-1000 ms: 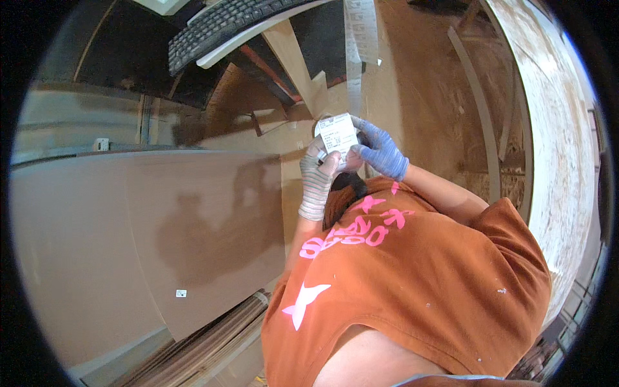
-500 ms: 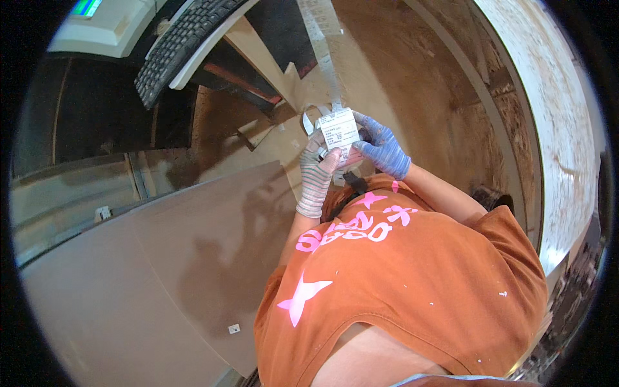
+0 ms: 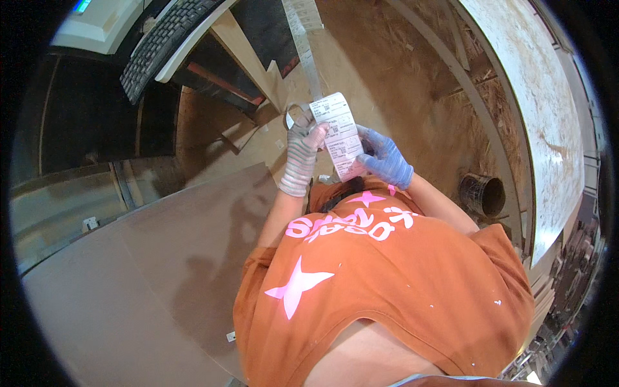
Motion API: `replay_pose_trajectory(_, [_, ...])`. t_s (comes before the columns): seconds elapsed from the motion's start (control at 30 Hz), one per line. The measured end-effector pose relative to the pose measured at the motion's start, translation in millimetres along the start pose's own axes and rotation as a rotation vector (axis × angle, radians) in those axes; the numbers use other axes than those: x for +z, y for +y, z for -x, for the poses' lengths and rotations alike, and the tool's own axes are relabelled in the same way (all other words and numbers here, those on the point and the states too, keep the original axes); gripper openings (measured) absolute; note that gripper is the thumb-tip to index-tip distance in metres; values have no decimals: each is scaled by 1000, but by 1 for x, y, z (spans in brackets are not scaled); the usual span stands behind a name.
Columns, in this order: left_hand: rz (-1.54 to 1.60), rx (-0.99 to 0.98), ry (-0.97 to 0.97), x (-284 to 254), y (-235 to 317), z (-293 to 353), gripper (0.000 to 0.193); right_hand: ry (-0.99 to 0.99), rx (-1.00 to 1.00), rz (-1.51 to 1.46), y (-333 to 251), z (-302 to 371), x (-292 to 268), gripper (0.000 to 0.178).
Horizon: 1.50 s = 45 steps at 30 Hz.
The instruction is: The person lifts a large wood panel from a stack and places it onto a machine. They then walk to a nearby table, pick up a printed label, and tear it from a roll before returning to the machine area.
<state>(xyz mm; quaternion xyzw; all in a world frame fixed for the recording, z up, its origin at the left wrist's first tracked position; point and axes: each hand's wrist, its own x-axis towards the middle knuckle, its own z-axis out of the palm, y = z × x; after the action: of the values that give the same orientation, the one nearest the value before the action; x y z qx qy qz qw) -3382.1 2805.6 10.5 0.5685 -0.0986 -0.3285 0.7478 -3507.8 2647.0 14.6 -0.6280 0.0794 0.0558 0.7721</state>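
Note:
A white strip of printed labels [image 3: 336, 134] hangs between my hands in front of my waist, its lower end tinted pink. My left hand [image 3: 300, 153], in a pale striped glove, grips its left edge, thumb in front and fingers mostly hidden behind. On the other edge, lower down, my right hand [image 3: 387, 160] pinches the strip in a blue glove; its thumb touches the paper. A long label band [image 3: 302, 53] stretches away beyond the strip toward the top of the picture. Beside my left hand a loop of pale band [image 3: 289, 119] curls up.
At upper left are a dark keyboard [image 3: 166, 46] and a pale monitor housing [image 3: 102, 27]. A large brown board [image 3: 122, 271] lies at lower left. A long whitish panel edge [image 3: 538, 109] curves along the right, with a round dark tube [image 3: 483, 195] near it.
The label strip is now unfolded to a longer length, several labels showing instead of a short piece. My hands have shifted apart slightly, and the whole view has swung a little.

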Motion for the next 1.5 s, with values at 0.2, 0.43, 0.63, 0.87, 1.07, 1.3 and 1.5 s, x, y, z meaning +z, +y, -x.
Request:
replay_pose_trajectory(0.2, [183,83,-26,-3,19,-33,31,21,38,26,-6,1,1,61])
replay_pose_trajectory(0.43, [161,168,34,-20,35,-61,26,10,87,69,1,7,0,58])
replay_pose_trajectory(0.63, [131,164,86,-31,53,-78,27,-20,57,16,5,5,-5,56])
replay_pose_trajectory(0.87, [34,225,152,-33,76,-84,24,-30,91,-2,7,3,-10,59])
replay_pose_trajectory(1.07, [-5,255,172,-34,88,-88,24,-47,78,-16,11,3,-13,58])
replay_pose_trajectory(1.3, [72,302,140,-31,100,-88,18,-56,88,-8,14,6,-15,57])
replay_pose_trajectory(1.5, [-12,333,128,-29,106,-83,22,-60,70,-14,22,7,-20,58])
